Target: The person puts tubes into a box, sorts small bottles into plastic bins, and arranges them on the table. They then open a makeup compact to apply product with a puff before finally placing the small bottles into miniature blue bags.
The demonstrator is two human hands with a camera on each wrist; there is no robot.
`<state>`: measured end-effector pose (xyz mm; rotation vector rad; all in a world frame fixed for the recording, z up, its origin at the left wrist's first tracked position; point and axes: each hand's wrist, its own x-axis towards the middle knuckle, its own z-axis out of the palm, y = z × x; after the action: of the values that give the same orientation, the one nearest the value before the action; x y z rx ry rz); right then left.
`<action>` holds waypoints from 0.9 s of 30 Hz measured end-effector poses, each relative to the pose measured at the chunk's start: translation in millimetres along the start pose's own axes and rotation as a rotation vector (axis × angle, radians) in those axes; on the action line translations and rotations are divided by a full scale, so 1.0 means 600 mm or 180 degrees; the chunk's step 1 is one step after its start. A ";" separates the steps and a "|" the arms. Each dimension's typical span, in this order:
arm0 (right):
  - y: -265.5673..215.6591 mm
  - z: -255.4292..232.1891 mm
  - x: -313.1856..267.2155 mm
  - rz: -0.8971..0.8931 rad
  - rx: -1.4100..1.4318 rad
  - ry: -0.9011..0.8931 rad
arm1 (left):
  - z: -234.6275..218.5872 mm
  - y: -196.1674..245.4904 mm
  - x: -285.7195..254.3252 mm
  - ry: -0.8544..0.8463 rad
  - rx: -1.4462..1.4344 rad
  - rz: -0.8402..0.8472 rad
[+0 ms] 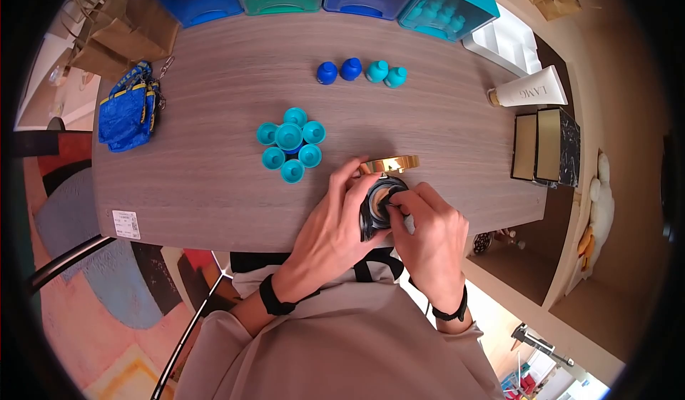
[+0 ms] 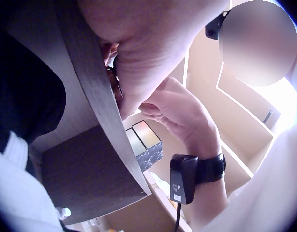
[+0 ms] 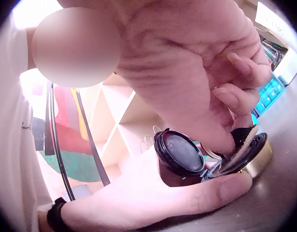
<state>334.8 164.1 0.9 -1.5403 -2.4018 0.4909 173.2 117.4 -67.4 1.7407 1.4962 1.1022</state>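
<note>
A cushion compact (image 1: 367, 223) is held over the near part of the table by my left hand (image 1: 330, 218), its thumb along the edge. Its gold lid (image 1: 389, 164) lies on the far side in the head view. In the right wrist view the round black inner lid (image 3: 183, 152) stands flipped up. My right hand (image 1: 433, 236) pinches a beige makeup puff (image 3: 247, 145) with a dark back, pressed down at the pan. Fingers hide part of the pan in the head view. The left wrist view shows mostly the back of the left hand (image 2: 143, 63).
Several turquoise cups (image 1: 289, 136) cluster left of the compact. Behind stand blue bottles (image 1: 327, 73) and turquoise bottles (image 1: 377, 72). A blue pouch (image 1: 130, 114) lies left; a white tube (image 1: 531, 88) and marbled box (image 1: 567, 147) lie right. Coloured bins (image 1: 278, 0) line the back.
</note>
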 end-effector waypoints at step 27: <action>0.009 -0.005 -0.003 -0.0037 0.0088 -0.0074 | 0.004 -0.002 -0.003 0.0014 0.0086 0.0056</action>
<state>341.2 164.7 1.4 -1.5166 -2.4097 0.5402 174.7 116.4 -70.1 1.7740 1.5079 1.1002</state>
